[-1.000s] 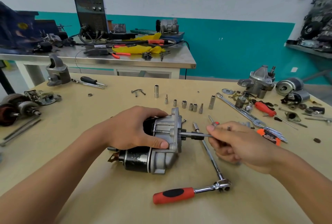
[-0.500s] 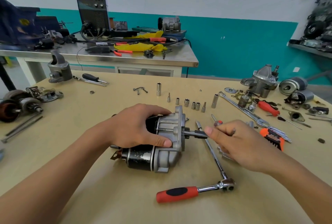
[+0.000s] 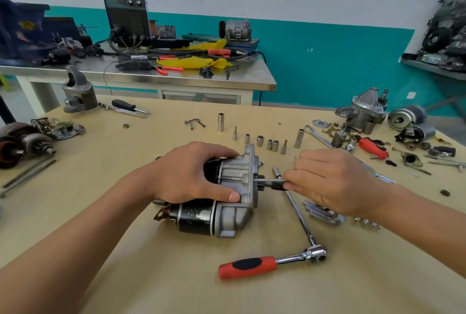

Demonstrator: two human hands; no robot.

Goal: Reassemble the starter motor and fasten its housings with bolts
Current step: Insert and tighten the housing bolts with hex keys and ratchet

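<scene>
Gripping starter motor point(image 3: 227, 218), left hand point(image 3: 186, 172) steadies it; right hand point(image 3: 332, 182), rolled knuckles-up since a second ago, pinches socket driver point(image 3: 269, 182), so threading is judged under way.

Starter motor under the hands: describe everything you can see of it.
The starter motor lies on its side on the table: a black cylindrical body with chipped paint, joined to a silvery cast-metal housing facing right. The left hand grips it from above, thumb on the housing. A slim tool, pinched by the right hand, meets the housing's right face.
</scene>
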